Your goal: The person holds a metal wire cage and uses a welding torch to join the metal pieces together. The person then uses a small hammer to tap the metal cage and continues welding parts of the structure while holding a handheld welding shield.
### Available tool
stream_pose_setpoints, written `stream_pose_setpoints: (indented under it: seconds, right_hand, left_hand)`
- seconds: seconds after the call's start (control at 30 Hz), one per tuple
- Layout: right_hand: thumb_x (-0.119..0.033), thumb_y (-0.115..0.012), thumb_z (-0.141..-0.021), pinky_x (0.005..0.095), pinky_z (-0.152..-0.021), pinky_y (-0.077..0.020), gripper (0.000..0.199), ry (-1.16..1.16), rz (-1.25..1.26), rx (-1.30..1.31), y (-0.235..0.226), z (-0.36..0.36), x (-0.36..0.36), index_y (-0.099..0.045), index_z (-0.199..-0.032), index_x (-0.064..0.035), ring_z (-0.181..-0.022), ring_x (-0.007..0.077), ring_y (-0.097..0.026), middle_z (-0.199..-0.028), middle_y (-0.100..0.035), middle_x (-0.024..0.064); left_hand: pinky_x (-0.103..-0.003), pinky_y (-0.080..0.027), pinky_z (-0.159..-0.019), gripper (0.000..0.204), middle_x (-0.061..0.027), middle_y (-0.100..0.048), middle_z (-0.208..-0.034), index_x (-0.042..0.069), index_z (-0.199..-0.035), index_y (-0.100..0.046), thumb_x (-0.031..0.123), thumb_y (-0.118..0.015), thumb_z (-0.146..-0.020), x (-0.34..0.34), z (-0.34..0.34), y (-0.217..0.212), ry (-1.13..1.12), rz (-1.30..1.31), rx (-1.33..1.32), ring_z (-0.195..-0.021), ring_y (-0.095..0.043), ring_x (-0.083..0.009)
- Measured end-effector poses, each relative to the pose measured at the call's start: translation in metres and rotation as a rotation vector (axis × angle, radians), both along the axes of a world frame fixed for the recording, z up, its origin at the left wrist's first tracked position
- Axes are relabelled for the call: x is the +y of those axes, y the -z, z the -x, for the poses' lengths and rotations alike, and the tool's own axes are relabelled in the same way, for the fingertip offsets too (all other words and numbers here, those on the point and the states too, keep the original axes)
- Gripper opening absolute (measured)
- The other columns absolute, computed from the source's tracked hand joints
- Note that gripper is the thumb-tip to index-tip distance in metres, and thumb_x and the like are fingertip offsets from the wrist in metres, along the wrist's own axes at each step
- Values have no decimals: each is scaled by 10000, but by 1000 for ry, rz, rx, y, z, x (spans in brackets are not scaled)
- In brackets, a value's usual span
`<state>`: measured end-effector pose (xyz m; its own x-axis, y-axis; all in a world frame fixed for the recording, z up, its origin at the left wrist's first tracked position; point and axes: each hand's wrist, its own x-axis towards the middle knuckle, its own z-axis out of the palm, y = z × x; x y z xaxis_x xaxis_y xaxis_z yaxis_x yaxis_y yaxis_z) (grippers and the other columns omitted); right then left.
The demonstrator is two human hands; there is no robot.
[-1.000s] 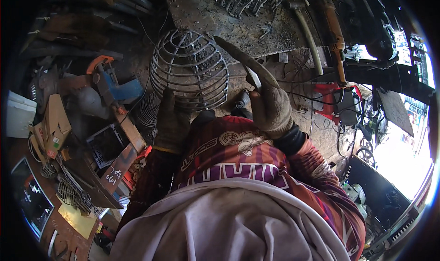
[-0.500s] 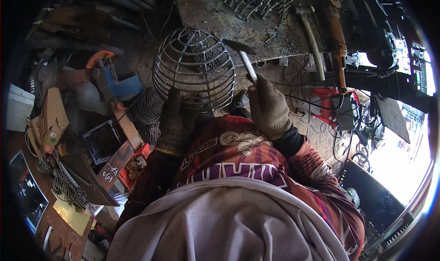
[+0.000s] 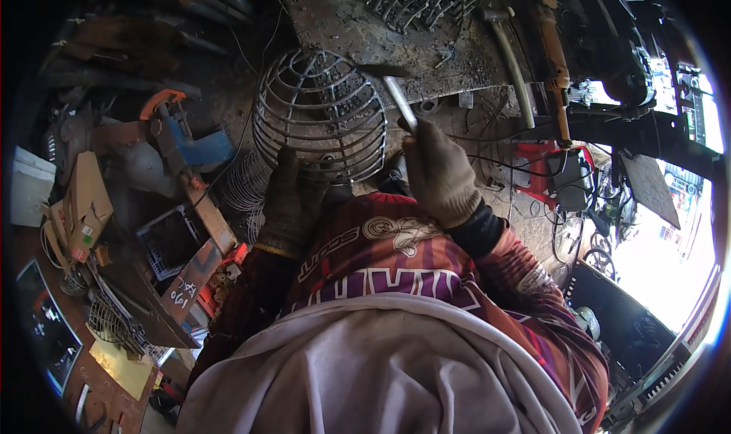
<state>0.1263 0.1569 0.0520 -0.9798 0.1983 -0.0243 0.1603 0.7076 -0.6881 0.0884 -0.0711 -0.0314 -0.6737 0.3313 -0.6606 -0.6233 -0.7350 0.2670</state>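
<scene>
1. At far left, an opened cardboard box (image 3: 84, 205) leans among scrap, well apart from the hands.
2. Next comes a blue metal tool (image 3: 199, 146) with an orange part, then loose wire coils (image 3: 245, 181) just beside the left sleeve.
3. The gloved left hand (image 3: 288, 209) is at the lower left of the wire cage, one finger up against its near bars. The other fingers are hidden, so I cannot tell whether they close round a bar.
4. The wire cage (image 3: 324, 118) lies between the hands, before the table (image 3: 327, 23). Its rounded shape looks largely made: curved rings cross lengthwise ribs all the way along. Whether every joint is fixed, or what shaping remains, cannot be told.
5. A hammer (image 3: 400, 102) has its dark head near the cage's upper right side; contact is unclear.
6. Beyond it, many short metal rods (image 3: 422, 4) are on the table, separate from the cage.
7. The gloved right hand (image 3: 442, 171) is closed firmly round the hammer's pale metal handle.
8. Farther right are a wooden-handled hammer (image 3: 512, 68) and an orange power tool (image 3: 556, 61), both untouched.
</scene>
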Motion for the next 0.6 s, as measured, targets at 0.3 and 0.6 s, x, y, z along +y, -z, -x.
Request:
stream_pose_setpoints:
  seconds: [0.3, 0.6]
  right_hand:
    - [-150, -553, -892, 423, -570, -474, 265, 38, -23, 156, -2, -8, 8, -549, -1118, -11, -640, 357, -616, -694, -582, 168]
    - [-190, -581, -883, 443, -537, -488, 321, -83, -85, 124, 10, 7, 3, -543, -1172, -56, -621, 352, -620, -753, -620, 160]
  left_hand:
    - [-377, -486, -946, 458, -84, -612, -1161, 56, -1244, -507, 357, -621, -918, 5, 3, -11, 12, 30, 102, -1061, -598, -206]
    - [-316, -464, -960, 418, -56, -599, -1220, 95, -1255, -525, 388, -545, -958, -1, -1, -6, 91, 53, 183, -1095, -577, -149]
